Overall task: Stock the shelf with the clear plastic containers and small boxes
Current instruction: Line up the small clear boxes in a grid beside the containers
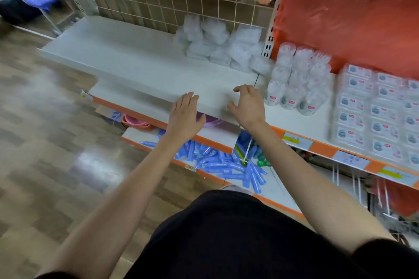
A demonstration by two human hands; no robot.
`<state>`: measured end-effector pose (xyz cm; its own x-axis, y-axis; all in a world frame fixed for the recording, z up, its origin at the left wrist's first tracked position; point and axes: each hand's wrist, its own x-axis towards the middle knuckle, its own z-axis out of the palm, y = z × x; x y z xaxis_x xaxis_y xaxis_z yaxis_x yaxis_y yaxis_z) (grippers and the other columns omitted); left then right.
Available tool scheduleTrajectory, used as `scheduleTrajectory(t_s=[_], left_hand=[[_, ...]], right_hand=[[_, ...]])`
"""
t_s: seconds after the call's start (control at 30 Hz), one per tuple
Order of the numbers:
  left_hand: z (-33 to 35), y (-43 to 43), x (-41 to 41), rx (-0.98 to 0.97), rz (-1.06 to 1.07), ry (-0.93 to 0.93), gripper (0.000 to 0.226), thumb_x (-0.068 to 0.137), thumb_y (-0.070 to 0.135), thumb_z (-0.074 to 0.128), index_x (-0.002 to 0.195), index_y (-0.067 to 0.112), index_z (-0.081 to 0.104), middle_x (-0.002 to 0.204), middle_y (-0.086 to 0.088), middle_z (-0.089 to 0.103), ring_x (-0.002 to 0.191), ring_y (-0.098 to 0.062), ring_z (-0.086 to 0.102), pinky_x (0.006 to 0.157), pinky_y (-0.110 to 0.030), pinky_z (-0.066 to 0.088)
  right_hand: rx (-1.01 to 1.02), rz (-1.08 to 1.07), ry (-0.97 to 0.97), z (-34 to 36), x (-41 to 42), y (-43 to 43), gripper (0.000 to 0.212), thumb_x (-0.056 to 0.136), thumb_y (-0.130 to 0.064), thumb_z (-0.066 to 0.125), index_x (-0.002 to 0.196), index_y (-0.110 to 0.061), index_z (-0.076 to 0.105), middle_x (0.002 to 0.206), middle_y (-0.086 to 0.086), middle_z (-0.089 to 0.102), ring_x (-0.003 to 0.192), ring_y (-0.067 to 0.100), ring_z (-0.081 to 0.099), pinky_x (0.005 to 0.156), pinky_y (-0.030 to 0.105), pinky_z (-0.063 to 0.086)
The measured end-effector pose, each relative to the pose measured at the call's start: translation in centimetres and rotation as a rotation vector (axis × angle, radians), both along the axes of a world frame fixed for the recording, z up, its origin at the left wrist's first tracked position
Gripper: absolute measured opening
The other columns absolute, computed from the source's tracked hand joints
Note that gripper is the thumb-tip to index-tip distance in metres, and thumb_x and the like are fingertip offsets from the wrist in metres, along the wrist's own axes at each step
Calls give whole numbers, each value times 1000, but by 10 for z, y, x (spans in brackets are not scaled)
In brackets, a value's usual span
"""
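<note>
A white shelf board point(136, 61) runs across the middle, mostly bare. At its back right lies a heap of small clear plastic containers point(217, 47). On the neighbouring shelf to the right stand clear round tubs point(294, 84) and stacked small boxes with labels point(374, 115). My left hand point(184, 115) hovers at the shelf's front edge with straight fingers, holding nothing. My right hand point(248, 104) is beside it with loosely curled fingers, also holding nothing. The picture is blurred by motion.
A lower shelf holds a pile of blue tubes point(226, 165) and pink basins point(136, 121). A wire grid back panel point(158, 7) stands behind the shelf. An orange-red sheet point(351, 18) hangs at the right. Wooden floor point(56, 142) lies to the left.
</note>
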<state>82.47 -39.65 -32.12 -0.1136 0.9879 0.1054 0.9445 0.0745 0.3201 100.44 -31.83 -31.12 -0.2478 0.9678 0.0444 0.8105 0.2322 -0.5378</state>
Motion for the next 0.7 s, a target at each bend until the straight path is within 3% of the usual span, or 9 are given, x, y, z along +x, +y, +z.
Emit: scheduleTrajectory(t_s=[0.13,0.4,0.7], left_hand=[[-3,29,-5,3,-43,17,61,93,29,56,146,8,35,156,-12,28,145,-27,22,117,-37,16],[12,114,-16,65,-174,113,56,91,24,56,142,6,42,154,-16,32,142,-31,27,115,-38,20],[11,207,2,114,-393,139,50,98,21,49,146,13,38,159,-4,25,148,-24,18,116,-35,16]], right_hand=[[10,-25,-45,-2,-5,27,52,88,-21,60,137,-8,49,142,12,45,131,30,37,105,34,29],[-13,-87,-76,-3,-16,71,54,90,-25,62,139,-10,46,145,11,42,136,30,34,109,39,32],[9,-179,-106,-26,-21,72,53,91,-25,62,138,-8,45,141,13,46,129,32,41,105,35,33]])
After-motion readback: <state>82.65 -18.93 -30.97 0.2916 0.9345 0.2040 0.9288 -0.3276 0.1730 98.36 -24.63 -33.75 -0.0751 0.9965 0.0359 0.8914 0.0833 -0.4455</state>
